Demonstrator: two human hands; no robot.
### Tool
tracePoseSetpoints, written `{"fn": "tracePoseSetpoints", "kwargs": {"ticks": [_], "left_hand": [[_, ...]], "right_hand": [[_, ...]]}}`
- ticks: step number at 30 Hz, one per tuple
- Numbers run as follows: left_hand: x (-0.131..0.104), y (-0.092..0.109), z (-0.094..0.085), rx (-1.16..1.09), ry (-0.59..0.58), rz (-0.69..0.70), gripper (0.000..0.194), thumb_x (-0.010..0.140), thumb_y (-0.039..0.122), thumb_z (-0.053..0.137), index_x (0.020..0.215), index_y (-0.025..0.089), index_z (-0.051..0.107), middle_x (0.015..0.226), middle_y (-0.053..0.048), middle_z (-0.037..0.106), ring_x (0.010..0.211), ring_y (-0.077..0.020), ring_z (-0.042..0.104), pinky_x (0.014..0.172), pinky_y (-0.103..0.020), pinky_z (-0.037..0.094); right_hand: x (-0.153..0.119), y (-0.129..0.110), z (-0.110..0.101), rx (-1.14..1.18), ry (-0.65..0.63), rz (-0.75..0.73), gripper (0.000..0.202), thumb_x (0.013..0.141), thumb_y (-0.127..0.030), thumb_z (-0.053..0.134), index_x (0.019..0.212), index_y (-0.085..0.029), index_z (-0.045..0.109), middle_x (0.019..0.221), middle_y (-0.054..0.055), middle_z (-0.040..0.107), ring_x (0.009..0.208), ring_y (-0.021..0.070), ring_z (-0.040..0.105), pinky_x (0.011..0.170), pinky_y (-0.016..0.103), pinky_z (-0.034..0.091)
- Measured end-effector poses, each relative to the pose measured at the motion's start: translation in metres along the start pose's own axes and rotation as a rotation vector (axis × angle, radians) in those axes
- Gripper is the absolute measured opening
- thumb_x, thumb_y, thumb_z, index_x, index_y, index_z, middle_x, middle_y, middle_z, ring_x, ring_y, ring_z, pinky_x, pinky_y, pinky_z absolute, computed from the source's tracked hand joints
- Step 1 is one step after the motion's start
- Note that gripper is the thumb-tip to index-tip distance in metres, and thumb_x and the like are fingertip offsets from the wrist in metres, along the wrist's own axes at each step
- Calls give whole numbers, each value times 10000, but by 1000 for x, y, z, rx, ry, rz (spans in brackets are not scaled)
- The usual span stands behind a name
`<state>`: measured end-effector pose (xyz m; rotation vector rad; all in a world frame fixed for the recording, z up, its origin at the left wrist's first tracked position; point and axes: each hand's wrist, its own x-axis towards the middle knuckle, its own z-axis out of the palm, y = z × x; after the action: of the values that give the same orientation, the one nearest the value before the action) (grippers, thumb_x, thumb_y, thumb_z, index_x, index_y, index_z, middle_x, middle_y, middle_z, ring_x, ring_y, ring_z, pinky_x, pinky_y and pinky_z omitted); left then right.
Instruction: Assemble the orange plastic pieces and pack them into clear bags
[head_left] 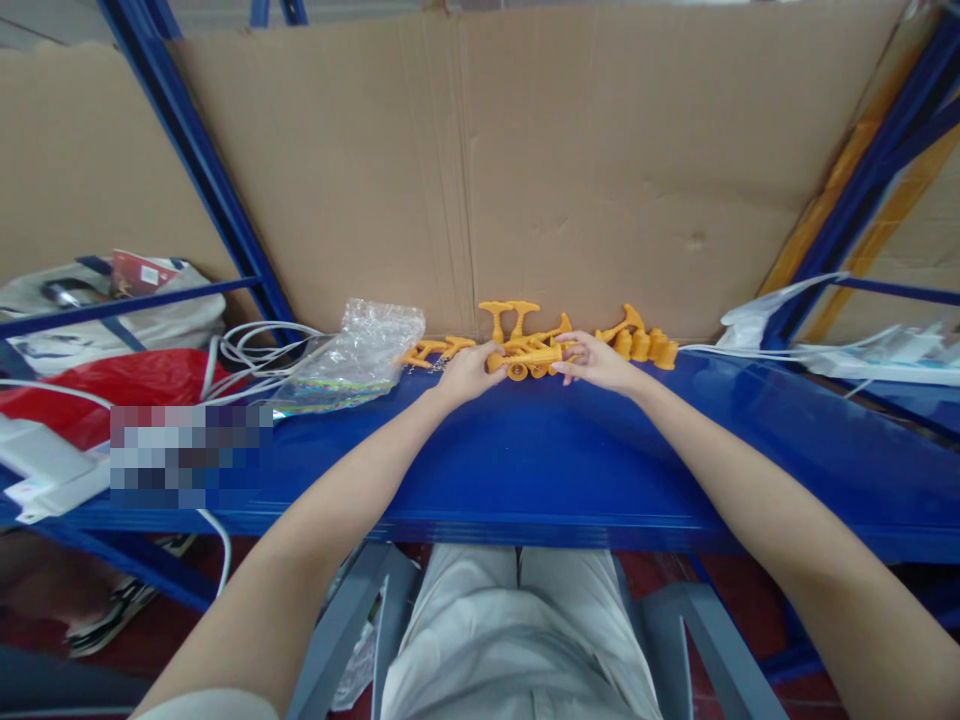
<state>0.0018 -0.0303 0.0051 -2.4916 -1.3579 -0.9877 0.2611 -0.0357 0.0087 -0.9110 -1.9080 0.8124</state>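
Left hand [468,374] and right hand [598,361] at yellow pieces [534,357] on a blue table [540,460], brown cardboard [600,180] behind.

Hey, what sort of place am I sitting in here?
Probably a makeshift workstation in a workshop or storeroom. A blue metal rack shelf serves as the bench, a tall brown cardboard sheet stands behind it, and small yellow T-handled plastic pieces are clustered there.

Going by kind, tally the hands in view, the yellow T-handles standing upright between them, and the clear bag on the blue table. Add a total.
Hands: 2
Upright T-handles: 2
Clear bag: 1
Total: 5
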Motion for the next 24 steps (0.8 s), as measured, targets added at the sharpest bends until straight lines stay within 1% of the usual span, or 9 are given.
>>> {"fn": "tracePoseSetpoints", "kwargs": {"ticks": [2, 5, 8, 13, 18, 24], "left_hand": [[0, 0, 0, -15, 0, 2, 237, 803, 310, 619, 998, 189, 678, 874, -55, 731, 835, -231, 684, 743, -306, 518], [-1, 1, -1, -28, 13, 12, 269, 799, 339, 646, 1012, 178, 680, 869, -60, 729, 834, -232, 685, 736, -300, 514], [-1, 3, 0, -12, 22, 4, 308, 804, 376, 658, 1023, 160, 680, 869, -78, 729, 834, -246, 686, 724, -309, 514], [-1, 5, 2, 22, 30, -32, 292, 821, 386, 653, 1015, 170, 680, 842, -76, 727, 816, -242, 684, 711, -305, 509], [-2, 5, 3, 7, 56, -34, 294, 813, 412, 664, 995, 181, 678, 838, -70, 726, 798, -233, 677, 705, -299, 501], [-3, 5, 2, -22, 58, -40, 270, 812, 413, 659, 965, 191, 678, 819, -53, 723, 795, -229, 674, 701, -289, 489]], "right_hand": [[0, 3, 0, 16, -11, -30, 489, 724, -430, 798, 1077, -219, 534, 815, -8, 666, 571, 137, 658, 634, 333, 598], [1, 4, 1, 0, -17, -25, 439, 733, -416, 784, 1019, -214, 518, 763, -19, 641, 572, 142, 659, 645, 339, 599], [1, 3, 2, -16, -8, -25, 414, 744, -405, 770, 1000, -215, 507, 732, -24, 634, 558, 144, 653, 635, 336, 594], [0, 2, 3, -21, 5, -25, 402, 736, -391, 772, 981, -212, 508, 718, -25, 639, 539, 141, 648, 609, 317, 582], [0, 1, 2, -7, -13, 0, 393, 730, -421, 784, 921, -213, 512, 688, -20, 658, 506, 134, 635, 559, 293, 573], [0, -4, 2, 12, -44, -19, 395, 728, -472, 775, 866, -216, 508, 688, -6, 669, 479, 125, 609, 516, 281, 557]]}}
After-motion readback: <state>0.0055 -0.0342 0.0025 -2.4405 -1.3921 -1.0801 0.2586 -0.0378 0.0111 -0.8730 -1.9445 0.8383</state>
